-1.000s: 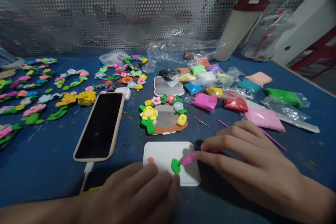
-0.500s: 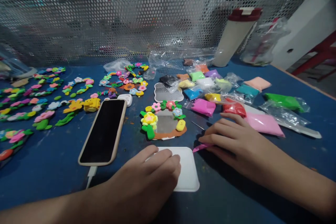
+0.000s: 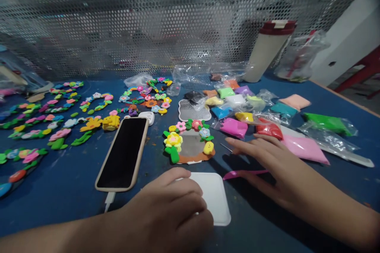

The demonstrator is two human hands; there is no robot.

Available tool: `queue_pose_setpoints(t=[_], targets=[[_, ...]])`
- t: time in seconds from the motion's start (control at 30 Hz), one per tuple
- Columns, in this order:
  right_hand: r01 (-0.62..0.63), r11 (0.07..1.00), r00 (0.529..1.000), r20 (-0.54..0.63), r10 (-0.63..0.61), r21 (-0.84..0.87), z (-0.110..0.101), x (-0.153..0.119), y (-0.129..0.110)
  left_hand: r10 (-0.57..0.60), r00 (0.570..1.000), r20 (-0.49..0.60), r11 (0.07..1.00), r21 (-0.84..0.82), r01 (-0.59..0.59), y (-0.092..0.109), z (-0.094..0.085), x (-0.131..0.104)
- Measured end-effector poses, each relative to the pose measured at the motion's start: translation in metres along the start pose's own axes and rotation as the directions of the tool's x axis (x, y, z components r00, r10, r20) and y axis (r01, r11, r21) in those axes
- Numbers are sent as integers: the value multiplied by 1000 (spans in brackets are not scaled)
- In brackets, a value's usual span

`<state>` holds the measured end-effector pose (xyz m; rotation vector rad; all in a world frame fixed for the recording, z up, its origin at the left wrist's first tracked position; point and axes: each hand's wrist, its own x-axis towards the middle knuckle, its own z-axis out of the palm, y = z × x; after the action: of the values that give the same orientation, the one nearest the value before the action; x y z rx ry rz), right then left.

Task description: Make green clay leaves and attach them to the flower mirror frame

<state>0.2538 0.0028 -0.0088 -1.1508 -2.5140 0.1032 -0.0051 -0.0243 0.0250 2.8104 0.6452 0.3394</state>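
My left hand (image 3: 175, 205) rests over the left part of a white flat tray (image 3: 218, 199), its fingers curled inward; whatever they hold, if anything, is hidden. To the right, my right hand (image 3: 270, 162) has thumb and fingers spread apart above the table. Beneath it lies a pink modelling tool (image 3: 233, 174), partly covered by the thumb; whether the thumb touches it cannot be told. A thin metal needle-like tool (image 3: 225, 147) lies near the right fingertips. Just beyond the tray sits a small mirror (image 3: 190, 145) edged with clay flowers, leaves and a brown strip.
A phone (image 3: 123, 158) with a cable lies left. Several clay-decorated pieces (image 3: 92, 122) spread across the left side. Bagged coloured clay (image 3: 234, 127) covers the right, near a pale knife-like tool (image 3: 353, 156). A tumbler (image 3: 267, 51) stands at the back before a perforated metal panel (image 3: 148, 27).
My right hand has opened and let go of the pink tool, which now lies on the table. My left hand stays curled over the tray. The view has shifted slightly.
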Motion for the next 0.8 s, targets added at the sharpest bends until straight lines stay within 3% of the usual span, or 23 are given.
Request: queue_pose_setpoints(t=[0.07,0.13,0.2,0.27,0.33,0.4,0.47,0.53,0.67,0.8], targets=[[-30,999,999,-12,30,37,-2,0,-2,-130,991,-21,967,-222,122,1,1,3],[-39,995,999,-12,40,87,-7,-1,-6,-281,960,6,835,-492,248,2,3,7],[-27,988,1000,-7,28,151,-12,-1,-13,-413,901,130,602,-704,377,0,3,14],[-22,971,1000,-9,25,239,-17,-1,-22,-486,809,331,306,-802,513,-3,5,21],[-32,944,999,-12,38,329,-20,0,-31,-465,742,484,24,-830,557,-8,7,27],[-40,924,998,-21,51,380,-19,0,-39,-443,727,524,-88,-833,547,-12,10,31],[-55,919,997,-27,71,390,-15,0,-43,-467,721,511,-40,-827,560,-17,9,33],[-76,917,995,-26,94,392,-10,-1,-43,-528,719,452,107,-804,585,-22,2,34],[-151,893,986,2,166,424,-3,-2,-37,-589,783,200,428,-744,513,-39,-20,34],[-195,873,974,-20,228,447,-1,-2,-33,-562,813,154,500,-719,482,-52,-25,34]])
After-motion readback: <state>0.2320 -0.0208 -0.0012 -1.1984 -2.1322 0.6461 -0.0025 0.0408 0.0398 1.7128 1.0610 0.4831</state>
